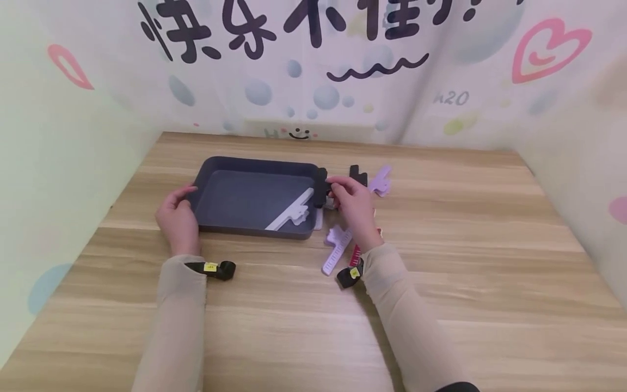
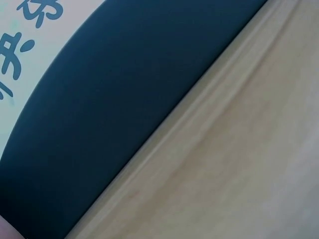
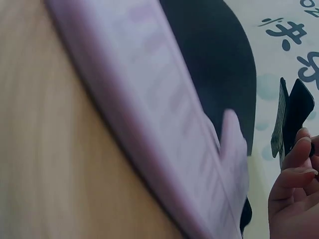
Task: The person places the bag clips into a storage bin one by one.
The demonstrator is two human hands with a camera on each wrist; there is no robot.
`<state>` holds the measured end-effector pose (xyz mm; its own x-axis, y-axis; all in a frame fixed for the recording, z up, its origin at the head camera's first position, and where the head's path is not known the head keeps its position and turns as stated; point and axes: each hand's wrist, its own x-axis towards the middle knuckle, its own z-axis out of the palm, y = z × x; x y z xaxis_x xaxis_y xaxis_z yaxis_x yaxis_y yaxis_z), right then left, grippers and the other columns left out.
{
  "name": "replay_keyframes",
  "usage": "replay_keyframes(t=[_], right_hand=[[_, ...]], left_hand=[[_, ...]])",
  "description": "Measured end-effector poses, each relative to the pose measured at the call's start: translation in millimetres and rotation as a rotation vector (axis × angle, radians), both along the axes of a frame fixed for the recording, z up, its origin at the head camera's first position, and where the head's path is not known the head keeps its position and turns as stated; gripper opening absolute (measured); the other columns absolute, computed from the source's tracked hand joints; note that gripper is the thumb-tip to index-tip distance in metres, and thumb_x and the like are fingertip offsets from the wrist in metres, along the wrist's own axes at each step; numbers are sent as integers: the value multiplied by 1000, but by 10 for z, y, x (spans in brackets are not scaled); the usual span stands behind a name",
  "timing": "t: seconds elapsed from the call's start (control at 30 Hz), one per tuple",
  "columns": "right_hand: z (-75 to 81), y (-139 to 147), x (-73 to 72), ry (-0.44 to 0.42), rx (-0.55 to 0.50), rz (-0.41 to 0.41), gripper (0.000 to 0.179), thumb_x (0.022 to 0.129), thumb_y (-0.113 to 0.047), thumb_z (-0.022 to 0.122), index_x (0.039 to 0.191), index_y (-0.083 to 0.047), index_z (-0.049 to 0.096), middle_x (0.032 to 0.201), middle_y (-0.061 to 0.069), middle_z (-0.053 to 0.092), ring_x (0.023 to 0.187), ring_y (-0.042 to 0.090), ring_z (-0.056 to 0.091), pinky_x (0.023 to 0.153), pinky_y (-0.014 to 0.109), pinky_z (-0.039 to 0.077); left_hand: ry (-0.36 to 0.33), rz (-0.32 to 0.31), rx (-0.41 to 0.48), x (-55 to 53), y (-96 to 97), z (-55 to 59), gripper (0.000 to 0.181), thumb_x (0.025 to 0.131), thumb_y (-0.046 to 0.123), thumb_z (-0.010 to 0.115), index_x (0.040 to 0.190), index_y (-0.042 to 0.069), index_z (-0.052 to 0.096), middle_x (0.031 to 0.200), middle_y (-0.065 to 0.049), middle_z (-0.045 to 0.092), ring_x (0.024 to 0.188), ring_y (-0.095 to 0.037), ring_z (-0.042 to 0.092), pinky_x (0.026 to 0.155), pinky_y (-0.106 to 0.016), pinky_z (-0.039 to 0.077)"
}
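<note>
My right hand (image 1: pixel 356 209) pinches a black clip (image 1: pixel 320 188) between thumb and fingers, at the right rim of a dark grey rectangular tray (image 1: pixel 235 196). In the right wrist view, the long jaws of the black clip (image 3: pixel 295 112) stand spread apart. At the tray's left end, my left hand (image 1: pixel 178 220) touches the rim with its fingertips, thumb beside them. A white clip (image 1: pixel 291 211) lies slantwise inside the tray, near its right end. Below my right hand, a lavender clip (image 1: pixel 337 250) rests on the table, large and close in the right wrist view.
A red clip (image 1: pixel 356 256) is partly hidden under my right wrist. Beyond that hand lie another black clip (image 1: pixel 360 175) and a purple clip (image 1: pixel 381 181). The wooden table (image 1: pixel 274 326) ends at a printed wall covering (image 1: pixel 220 103) behind the tray.
</note>
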<state>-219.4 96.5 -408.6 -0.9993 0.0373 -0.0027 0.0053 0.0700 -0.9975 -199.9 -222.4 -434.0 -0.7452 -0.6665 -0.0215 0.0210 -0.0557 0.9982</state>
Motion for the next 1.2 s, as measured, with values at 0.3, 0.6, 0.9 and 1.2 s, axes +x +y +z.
replay_keyframes(t=[0.3, 0.6, 0.9, 1.2], right_hand=[[-4, -200, 1, 20, 44, 98, 19, 88, -21, 54, 102, -17, 65, 87, 7, 63, 76, 23, 54, 71, 34, 47], [-92, -263, -20, -7, 121, 223, 18, 87, -26, 56, 102, -20, 65, 88, 2, 65, 81, 19, 57, 70, 27, 43], [-167, -283, -2, 10, 202, 228, 17, 86, -31, 57, 100, -28, 65, 86, -3, 64, 85, 13, 56, 64, 28, 42], [-185, -266, 9, 43, 246, 221, 15, 87, -33, 55, 99, -30, 64, 84, -5, 63, 85, 13, 55, 69, 32, 43]], left_hand=[[-15, 8, -15, 8, 25, 18, 40, 81, -10, 36, 99, 7, 68, 112, 2, 62, 109, -4, 45, 91, -22, 30], [-16, 10, -2, 7, 45, 30, 40, 81, -9, 37, 98, 9, 68, 112, 3, 62, 110, -4, 45, 91, -22, 30], [-20, 20, -35, 15, 10, 30, 40, 81, -9, 36, 98, 8, 68, 111, 3, 62, 107, -5, 46, 86, -22, 30], [0, 24, -24, 11, 30, 31, 40, 80, -10, 36, 98, 6, 68, 109, 1, 63, 107, -5, 47, 88, -21, 30]])
